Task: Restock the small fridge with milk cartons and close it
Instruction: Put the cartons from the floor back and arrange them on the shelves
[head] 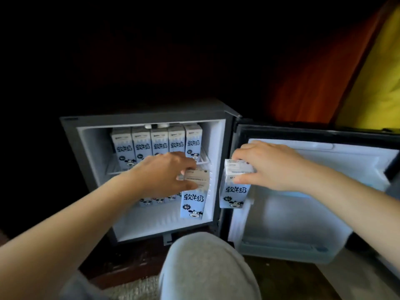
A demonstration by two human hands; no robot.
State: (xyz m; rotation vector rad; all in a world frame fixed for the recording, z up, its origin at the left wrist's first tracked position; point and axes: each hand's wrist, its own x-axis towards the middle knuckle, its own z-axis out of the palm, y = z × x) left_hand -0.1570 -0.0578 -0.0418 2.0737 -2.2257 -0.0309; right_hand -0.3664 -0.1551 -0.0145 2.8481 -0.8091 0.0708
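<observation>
Small fridge (69,148): one, with one door (324,202) and one wire shelf (113,168). Upper-row cartons (159,144): five, standing side by side on the shelf. Lower-row cartons (159,200): at least three bases show; the rest of the row is hidden behind the left hand (164,172). Hands: two, each gripping one carton, the left-hand carton (193,200) and, in the right hand (268,165), the right-hand carton (234,193). Grey-clad knee (205,267): one.
</observation>
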